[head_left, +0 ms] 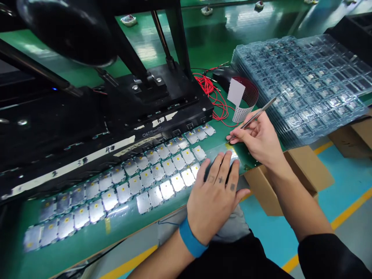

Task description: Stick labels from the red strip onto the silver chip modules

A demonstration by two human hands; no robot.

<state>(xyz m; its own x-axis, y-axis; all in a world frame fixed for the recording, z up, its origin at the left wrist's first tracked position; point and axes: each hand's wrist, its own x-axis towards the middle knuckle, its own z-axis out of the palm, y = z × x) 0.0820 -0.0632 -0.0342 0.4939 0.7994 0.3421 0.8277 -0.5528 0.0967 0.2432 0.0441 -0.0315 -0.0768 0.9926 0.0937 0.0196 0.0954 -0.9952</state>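
Note:
My right hand (pixel 261 137) grips a pair of metal tweezers (pixel 260 111) like a pen, their tip pointing down at the green mat near a small yellow mark. My left hand (pixel 213 193), with a blue band at the wrist, lies palm down with fingers stretched out over the front edge of the bench. Its fingertips rest beside the rows of small circuit boards with silver metal shields (pixel 157 172), several bearing yellow dots. Part of the nearest row is hidden under that hand. Just beyond the tweezers stands a curled strip of perforated white label tape (pixel 245 102).
A black machine (pixel 151 112) with numbered tape stands behind the boards. Red wires (pixel 207 85) lie coiled at its right end. Stacked clear plastic trays (pixel 305 85) sit to the right. Open cardboard boxes (pixel 308 170) stand on the floor below.

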